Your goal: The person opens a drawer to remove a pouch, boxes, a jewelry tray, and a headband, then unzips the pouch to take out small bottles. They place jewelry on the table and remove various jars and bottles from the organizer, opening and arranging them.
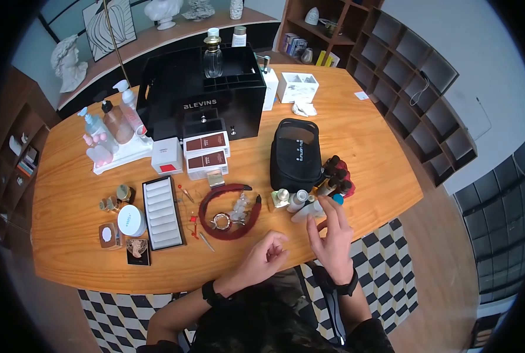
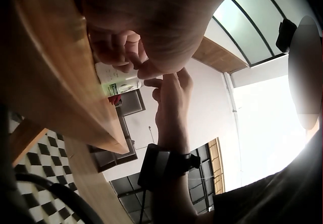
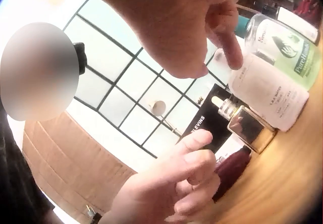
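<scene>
My right hand [image 1: 336, 244] is at the table's front right, thumb and index finger apart, fingertips at a white bottle [image 3: 270, 93]; whether they touch it cannot be told. A clear bottle with green liquid and a label [image 3: 290, 50] stands beside it. On the other side is a square glass bottle with a white dropper top [image 3: 251, 129], also by the cluster in the head view [image 1: 279, 200]. My left hand [image 1: 262, 257] hovers over the front edge, its fingers loosely curled around nothing; the right wrist view shows it too [image 3: 169, 183].
Behind the bottles stands a black case [image 1: 296, 154], with dark-capped bottles [image 1: 328, 185] at its right. Left of my hands lie a dark red headband [image 1: 205, 217] and a ring tray [image 1: 162, 215]. Farther back are small boxes [image 1: 206, 162] and a black organizer [image 1: 168, 82].
</scene>
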`<state>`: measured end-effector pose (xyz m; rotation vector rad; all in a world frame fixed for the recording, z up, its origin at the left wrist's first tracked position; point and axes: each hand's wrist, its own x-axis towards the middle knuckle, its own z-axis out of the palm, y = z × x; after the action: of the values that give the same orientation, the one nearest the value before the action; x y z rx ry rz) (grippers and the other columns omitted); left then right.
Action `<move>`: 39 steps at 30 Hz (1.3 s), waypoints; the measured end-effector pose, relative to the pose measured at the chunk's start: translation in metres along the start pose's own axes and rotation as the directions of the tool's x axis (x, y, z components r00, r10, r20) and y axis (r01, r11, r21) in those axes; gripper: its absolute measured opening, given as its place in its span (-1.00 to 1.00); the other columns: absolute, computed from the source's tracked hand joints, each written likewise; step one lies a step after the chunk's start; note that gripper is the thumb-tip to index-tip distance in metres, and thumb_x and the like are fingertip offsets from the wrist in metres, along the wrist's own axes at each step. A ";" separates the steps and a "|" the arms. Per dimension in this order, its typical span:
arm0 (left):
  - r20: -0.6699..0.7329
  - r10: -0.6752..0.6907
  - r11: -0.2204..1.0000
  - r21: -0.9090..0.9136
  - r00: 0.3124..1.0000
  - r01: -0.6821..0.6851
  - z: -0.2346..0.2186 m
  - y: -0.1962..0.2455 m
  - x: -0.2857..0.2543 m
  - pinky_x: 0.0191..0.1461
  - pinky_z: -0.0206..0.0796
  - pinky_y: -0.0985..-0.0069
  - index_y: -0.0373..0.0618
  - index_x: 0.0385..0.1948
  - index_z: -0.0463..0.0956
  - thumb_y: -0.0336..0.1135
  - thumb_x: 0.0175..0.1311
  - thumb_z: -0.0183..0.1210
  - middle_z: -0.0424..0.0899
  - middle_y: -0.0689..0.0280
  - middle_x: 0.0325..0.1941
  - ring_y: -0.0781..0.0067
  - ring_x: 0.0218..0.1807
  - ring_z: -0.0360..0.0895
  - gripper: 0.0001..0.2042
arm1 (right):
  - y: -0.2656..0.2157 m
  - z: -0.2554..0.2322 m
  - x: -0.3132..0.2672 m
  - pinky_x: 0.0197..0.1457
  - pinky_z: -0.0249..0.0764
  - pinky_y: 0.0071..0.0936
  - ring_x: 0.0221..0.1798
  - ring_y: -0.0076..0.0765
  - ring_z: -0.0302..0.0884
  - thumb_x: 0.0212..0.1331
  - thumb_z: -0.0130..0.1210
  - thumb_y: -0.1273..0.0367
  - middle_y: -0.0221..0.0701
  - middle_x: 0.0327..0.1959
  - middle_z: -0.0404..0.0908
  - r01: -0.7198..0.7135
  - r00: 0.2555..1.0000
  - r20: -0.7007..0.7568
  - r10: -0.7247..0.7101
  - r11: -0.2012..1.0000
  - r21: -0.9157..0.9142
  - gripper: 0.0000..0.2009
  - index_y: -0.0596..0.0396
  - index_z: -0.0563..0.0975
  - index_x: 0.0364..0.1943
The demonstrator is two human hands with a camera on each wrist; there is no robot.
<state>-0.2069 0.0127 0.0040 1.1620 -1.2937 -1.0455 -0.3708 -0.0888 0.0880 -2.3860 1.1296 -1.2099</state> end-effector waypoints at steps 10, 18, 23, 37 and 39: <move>-0.064 -0.001 0.934 0.356 0.998 0.024 -0.027 0.033 -0.007 0.00 0.49 0.26 -0.14 0.41 0.31 -0.29 0.35 0.38 0.58 0.09 0.17 0.23 -0.04 0.65 -0.37 | -0.033 0.007 -0.019 -0.40 0.54 -0.34 -0.42 -0.17 0.68 0.29 0.36 0.52 -0.16 -0.26 0.71 -0.083 0.945 0.327 0.016 0.977 0.194 -0.84 0.24 0.72 -0.09; -0.072 0.043 0.939 0.343 0.996 -0.016 -0.049 0.037 -0.016 -0.25 0.48 0.17 -0.21 -0.20 0.70 -0.02 0.21 0.52 0.73 0.13 -0.34 0.02 -0.34 0.69 -0.59 | -0.057 0.009 0.005 -0.50 0.36 -0.58 -0.59 -0.59 0.50 0.24 0.46 0.49 -0.34 -0.39 0.73 -0.187 0.929 0.368 0.038 0.907 0.377 -0.79 0.24 0.73 -0.08; -0.193 0.196 0.933 0.338 0.961 -0.122 -0.074 0.067 -0.005 -0.40 0.28 0.21 -0.21 -0.40 0.59 0.05 0.23 0.51 0.58 0.15 -0.50 0.11 -0.47 0.57 -0.55 | -0.076 0.009 0.050 -0.49 0.32 -0.64 -0.56 -0.67 0.47 0.24 0.45 0.50 -0.42 -0.41 0.70 -0.129 0.943 0.334 -0.010 0.911 0.392 -0.77 0.25 0.72 -0.05; -0.227 0.341 0.861 0.466 0.912 -0.205 -0.190 0.147 0.140 -0.27 0.54 0.55 -0.23 -0.18 0.61 -0.39 0.25 0.47 0.75 0.27 -0.27 0.54 -0.31 0.71 -0.77 | -0.069 0.049 0.244 -0.34 0.33 -0.61 -0.43 -0.70 0.37 0.37 0.37 0.36 -0.54 -0.42 0.63 0.162 0.963 0.107 -0.247 0.849 0.502 -0.72 0.23 0.68 0.05; -0.214 0.516 0.730 0.616 0.829 -0.296 -0.206 0.154 0.179 -0.33 0.48 0.46 -0.25 -0.27 0.58 -0.44 0.21 0.44 0.71 0.25 -0.32 0.42 -0.41 0.68 -0.80 | -0.075 0.051 0.281 -0.27 0.44 -0.53 -0.39 -0.59 0.54 0.37 0.36 0.30 -0.40 -0.35 0.73 0.281 0.948 0.034 -0.318 0.881 0.381 -0.70 0.21 0.66 0.05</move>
<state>-0.0055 -0.1340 0.1949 1.3296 -1.4968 -0.0732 -0.1906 -0.2491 0.2582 -2.3389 0.4527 -1.2505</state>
